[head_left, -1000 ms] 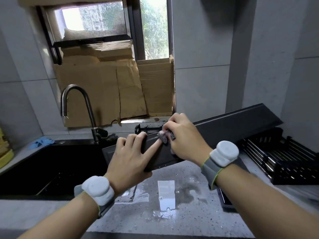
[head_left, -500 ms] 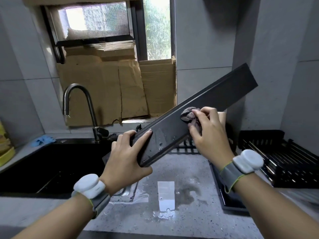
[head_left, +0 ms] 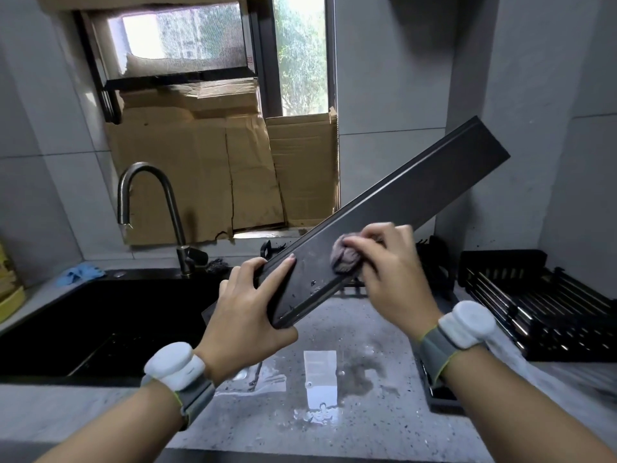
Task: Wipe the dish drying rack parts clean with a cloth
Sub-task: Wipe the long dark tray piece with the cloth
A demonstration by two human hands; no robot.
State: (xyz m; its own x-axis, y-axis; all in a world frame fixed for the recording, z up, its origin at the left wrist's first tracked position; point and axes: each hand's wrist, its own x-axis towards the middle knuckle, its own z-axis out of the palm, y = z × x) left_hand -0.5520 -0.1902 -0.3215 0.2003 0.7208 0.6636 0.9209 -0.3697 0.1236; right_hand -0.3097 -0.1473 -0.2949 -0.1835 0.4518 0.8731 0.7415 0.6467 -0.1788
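- Grey speckled countertop (head_left: 334, 429) across the foreground, wet patches and puddles near the middle.
- Black sink (head_left: 100, 322) set into it at left, curved metal faucet (head_left: 150, 208) behind.
- Cardboard sheets (head_left: 207, 168) leaning against the window behind the faucet.
- Long black rack panel (head_left: 417, 198) held in the air above the counter, tilted, low end near left, high end up right; water drops on the low end.
- Black dish rack basket (head_left: 534, 302) on the counter at far right, well apart from the panel.
- Left hand (head_left: 243, 315) gripping the panel's low end, thumb under the edge, index finger stretched along the top face.
- Right hand (head_left: 394, 279) pressing a bunched grey cloth (head_left: 344, 259) onto the panel's face near mid-length, fingers curled over the wad.
- Blue cloth-like item (head_left: 78, 274) on the counter left of the sink; too small to identify.
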